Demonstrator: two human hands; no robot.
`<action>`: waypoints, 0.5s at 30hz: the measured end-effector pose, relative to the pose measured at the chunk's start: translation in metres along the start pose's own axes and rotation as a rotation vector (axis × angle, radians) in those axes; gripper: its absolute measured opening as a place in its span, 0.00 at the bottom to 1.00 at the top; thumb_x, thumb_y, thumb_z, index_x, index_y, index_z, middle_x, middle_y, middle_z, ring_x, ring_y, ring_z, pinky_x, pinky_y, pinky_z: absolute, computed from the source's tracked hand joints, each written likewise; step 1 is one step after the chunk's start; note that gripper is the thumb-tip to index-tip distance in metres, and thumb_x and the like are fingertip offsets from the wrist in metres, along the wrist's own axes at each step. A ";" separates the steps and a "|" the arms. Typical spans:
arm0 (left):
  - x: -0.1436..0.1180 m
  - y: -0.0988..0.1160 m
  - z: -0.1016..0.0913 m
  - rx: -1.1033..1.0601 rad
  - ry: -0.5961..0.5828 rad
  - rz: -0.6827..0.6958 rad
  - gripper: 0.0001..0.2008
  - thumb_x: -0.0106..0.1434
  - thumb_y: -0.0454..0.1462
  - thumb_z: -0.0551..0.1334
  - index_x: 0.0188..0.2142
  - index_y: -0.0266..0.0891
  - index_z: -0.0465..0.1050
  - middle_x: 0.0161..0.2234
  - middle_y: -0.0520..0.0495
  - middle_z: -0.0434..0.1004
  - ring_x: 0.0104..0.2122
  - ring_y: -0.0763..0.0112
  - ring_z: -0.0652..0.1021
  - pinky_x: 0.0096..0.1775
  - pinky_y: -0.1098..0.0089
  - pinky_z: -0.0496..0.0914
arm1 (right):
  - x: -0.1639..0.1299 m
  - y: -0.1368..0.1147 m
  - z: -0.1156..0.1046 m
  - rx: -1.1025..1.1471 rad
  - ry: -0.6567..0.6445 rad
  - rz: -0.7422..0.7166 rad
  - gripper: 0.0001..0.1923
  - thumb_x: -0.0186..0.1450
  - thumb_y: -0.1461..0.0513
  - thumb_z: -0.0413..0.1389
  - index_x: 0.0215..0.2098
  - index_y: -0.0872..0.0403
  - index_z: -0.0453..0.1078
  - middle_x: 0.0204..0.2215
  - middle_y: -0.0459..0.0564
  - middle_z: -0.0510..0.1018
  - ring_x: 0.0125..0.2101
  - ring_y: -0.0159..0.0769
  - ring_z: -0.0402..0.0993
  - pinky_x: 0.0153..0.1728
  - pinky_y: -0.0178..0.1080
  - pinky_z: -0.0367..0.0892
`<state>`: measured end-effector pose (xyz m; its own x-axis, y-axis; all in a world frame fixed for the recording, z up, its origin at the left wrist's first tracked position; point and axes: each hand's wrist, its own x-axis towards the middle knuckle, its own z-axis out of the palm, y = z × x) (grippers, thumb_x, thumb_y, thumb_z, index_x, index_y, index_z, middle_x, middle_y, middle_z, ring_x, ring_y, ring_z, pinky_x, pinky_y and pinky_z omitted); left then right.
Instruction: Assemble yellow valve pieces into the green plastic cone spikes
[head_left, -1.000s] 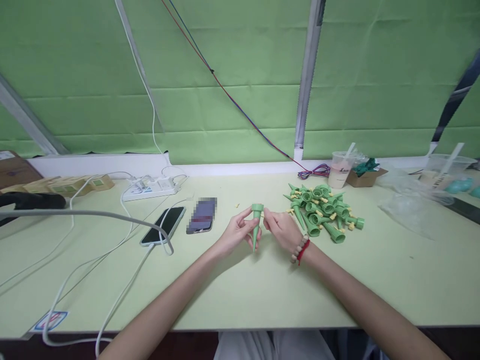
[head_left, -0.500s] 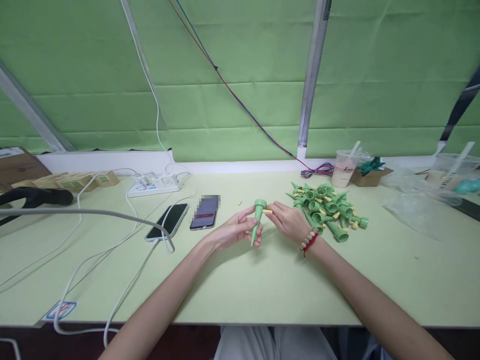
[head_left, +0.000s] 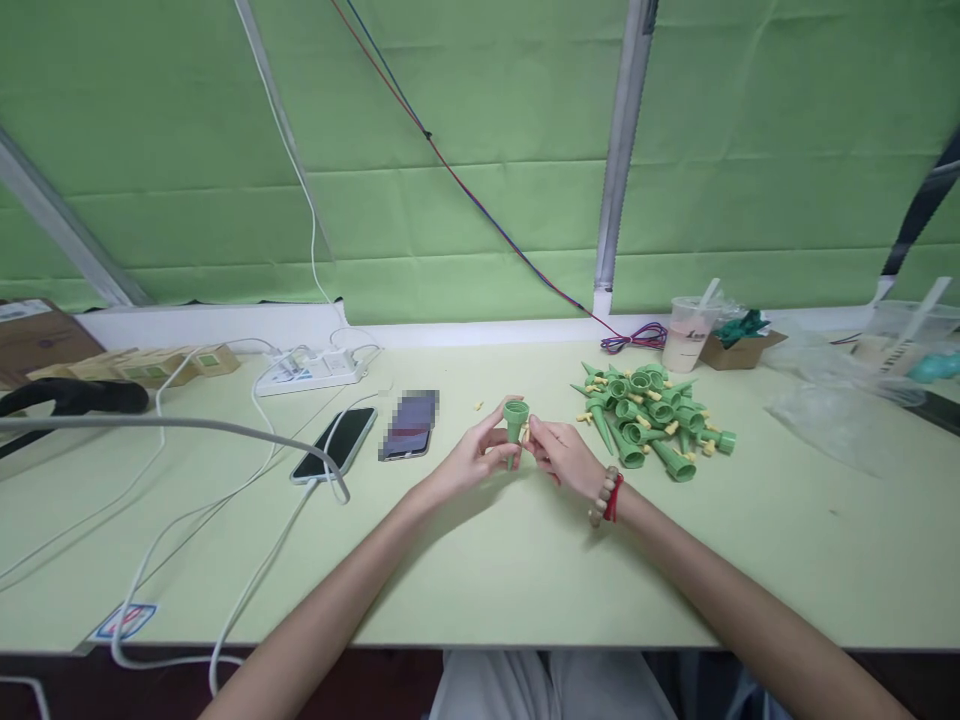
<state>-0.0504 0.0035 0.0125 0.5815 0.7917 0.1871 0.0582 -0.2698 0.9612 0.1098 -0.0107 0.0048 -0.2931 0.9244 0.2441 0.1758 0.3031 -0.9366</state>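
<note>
My left hand [head_left: 474,459] holds a green cone-shaped spike [head_left: 514,420] upright, open end up, over the pale green table [head_left: 525,570]. My right hand [head_left: 562,455] pinches a small yellow peg [head_left: 526,433] against the spike's side. A beaded bracelet with a red cord circles my right wrist. Just right of my hands lies a pile of several green spikes [head_left: 651,420] fitted with yellow pegs.
Two phones [head_left: 336,443] [head_left: 409,424] lie left of my hands, one on a white cable. A power strip [head_left: 311,369], small boxes [head_left: 142,364] and a black handle [head_left: 71,397] sit far left. A plastic cup [head_left: 687,336], cardboard box [head_left: 742,350] and plastic bags [head_left: 840,410] stand at right.
The spike has turned from slanted to upright with its open end facing me. My right hand has brought the yellow peg in against its side.
</note>
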 end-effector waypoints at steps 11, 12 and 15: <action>0.004 -0.002 0.003 -0.057 0.073 -0.031 0.29 0.56 0.43 0.60 0.56 0.37 0.56 0.27 0.49 0.71 0.27 0.72 0.73 0.33 0.69 0.68 | 0.000 0.001 -0.007 -0.478 0.177 -0.118 0.21 0.63 0.46 0.43 0.27 0.53 0.61 0.18 0.41 0.66 0.16 0.27 0.59 0.20 0.31 0.52; 0.003 0.001 0.002 -0.063 0.075 -0.044 0.29 0.56 0.43 0.60 0.56 0.37 0.56 0.27 0.49 0.71 0.27 0.72 0.73 0.32 0.69 0.69 | 0.000 0.002 -0.009 -0.597 0.215 -0.159 0.19 0.63 0.47 0.45 0.31 0.53 0.62 0.19 0.42 0.69 0.17 0.27 0.61 0.21 0.31 0.51; 0.001 0.008 0.002 -0.058 0.065 -0.078 0.28 0.56 0.43 0.60 0.55 0.37 0.57 0.25 0.50 0.70 0.26 0.73 0.73 0.31 0.70 0.69 | 0.002 0.004 -0.014 -0.833 0.234 -0.231 0.16 0.65 0.50 0.44 0.35 0.53 0.63 0.25 0.44 0.74 0.20 0.28 0.66 0.21 0.31 0.50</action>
<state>-0.0478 0.0006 0.0197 0.5234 0.8434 0.1217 0.0534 -0.1750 0.9831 0.1228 -0.0039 0.0047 -0.2222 0.8154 0.5346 0.7884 0.4728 -0.3935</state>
